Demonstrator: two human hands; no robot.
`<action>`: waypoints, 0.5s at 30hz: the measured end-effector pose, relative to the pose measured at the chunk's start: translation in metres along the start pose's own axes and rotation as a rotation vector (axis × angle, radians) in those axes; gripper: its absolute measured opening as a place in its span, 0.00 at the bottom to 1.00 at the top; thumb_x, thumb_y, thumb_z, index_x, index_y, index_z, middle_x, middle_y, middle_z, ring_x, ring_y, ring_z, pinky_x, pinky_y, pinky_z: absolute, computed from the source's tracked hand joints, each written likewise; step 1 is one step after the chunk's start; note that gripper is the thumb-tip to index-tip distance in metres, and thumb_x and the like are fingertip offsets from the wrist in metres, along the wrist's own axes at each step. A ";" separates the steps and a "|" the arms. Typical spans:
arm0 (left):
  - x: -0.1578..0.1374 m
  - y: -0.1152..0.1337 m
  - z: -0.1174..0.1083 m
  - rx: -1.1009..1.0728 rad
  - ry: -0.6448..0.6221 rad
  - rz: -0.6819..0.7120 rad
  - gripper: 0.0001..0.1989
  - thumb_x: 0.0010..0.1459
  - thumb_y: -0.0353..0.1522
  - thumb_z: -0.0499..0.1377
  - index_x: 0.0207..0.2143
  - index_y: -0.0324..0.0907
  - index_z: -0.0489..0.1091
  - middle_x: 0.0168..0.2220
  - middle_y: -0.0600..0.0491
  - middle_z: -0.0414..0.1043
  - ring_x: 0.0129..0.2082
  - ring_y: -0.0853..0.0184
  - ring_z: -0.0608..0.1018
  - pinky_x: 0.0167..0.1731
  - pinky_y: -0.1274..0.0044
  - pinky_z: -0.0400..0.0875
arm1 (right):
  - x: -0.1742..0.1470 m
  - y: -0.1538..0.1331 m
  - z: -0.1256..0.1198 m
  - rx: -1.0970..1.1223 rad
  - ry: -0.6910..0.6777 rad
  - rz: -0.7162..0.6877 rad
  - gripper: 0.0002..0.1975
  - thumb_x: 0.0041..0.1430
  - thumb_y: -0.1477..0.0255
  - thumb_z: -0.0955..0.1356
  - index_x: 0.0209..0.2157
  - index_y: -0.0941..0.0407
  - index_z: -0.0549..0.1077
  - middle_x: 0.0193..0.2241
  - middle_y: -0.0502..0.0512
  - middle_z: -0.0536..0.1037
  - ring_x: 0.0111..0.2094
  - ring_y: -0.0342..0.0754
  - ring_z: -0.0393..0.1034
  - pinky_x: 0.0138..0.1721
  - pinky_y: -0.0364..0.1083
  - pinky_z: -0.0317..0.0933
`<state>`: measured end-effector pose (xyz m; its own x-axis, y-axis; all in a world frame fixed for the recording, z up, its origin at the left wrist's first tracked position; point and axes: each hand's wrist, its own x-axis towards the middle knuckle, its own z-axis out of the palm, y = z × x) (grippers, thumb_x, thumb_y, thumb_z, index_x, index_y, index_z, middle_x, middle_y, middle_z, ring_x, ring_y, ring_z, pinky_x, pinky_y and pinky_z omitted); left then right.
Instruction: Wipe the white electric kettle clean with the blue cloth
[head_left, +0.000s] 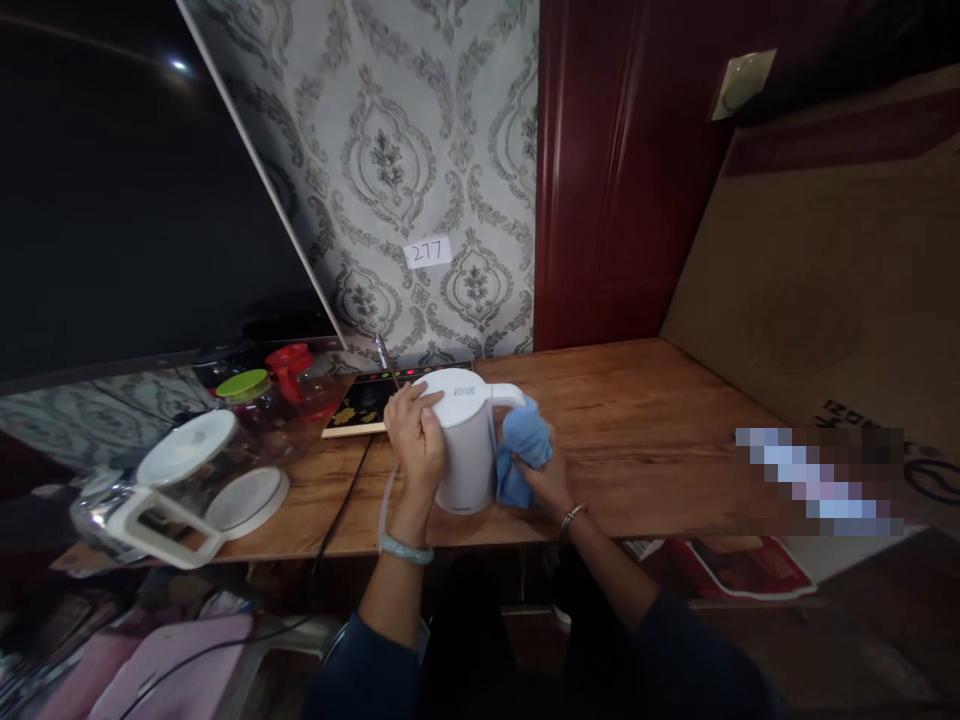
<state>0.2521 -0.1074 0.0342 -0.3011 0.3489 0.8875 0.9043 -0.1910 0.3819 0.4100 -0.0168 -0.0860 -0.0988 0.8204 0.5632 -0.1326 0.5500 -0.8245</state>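
Note:
A white electric kettle [466,440] stands upright on the wooden table [637,430], handle to the right. My left hand [417,435] grips its left side near the lid. My right hand [541,478] presses a blue cloth [523,440] against the kettle's right side, under the handle. A bracelet sits on each wrist.
A glass jug with a white handle [161,500] and a white round base [247,500] stand at the left. Behind them are a green-lidded jar [244,388], a red-lidded pitcher [292,370] and a dark tray [367,400]. A large dark screen [127,190] leans left. A cardboard sheet [825,280] rises at the right.

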 end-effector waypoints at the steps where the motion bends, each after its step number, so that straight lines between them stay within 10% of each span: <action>1: 0.000 0.000 0.000 0.001 -0.001 0.000 0.18 0.64 0.34 0.45 0.38 0.42 0.75 0.45 0.47 0.73 0.54 0.60 0.69 0.56 0.63 0.60 | -0.002 0.001 0.000 0.006 -0.007 0.012 0.28 0.47 0.63 0.71 0.50 0.53 0.63 0.45 0.59 0.75 0.45 0.54 0.72 0.49 0.56 0.67; 15: 0.000 -0.001 -0.001 0.000 -0.005 0.014 0.18 0.63 0.33 0.45 0.38 0.42 0.75 0.44 0.47 0.74 0.52 0.60 0.70 0.55 0.63 0.60 | -0.002 0.002 -0.029 0.252 -0.140 0.284 0.22 0.48 0.60 0.72 0.43 0.53 0.70 0.38 0.54 0.79 0.41 0.53 0.74 0.44 0.56 0.70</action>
<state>0.2513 -0.1086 0.0341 -0.2865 0.3505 0.8917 0.9085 -0.1960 0.3690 0.4386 -0.0128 -0.0902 -0.2976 0.8955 0.3309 -0.3164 0.2344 -0.9192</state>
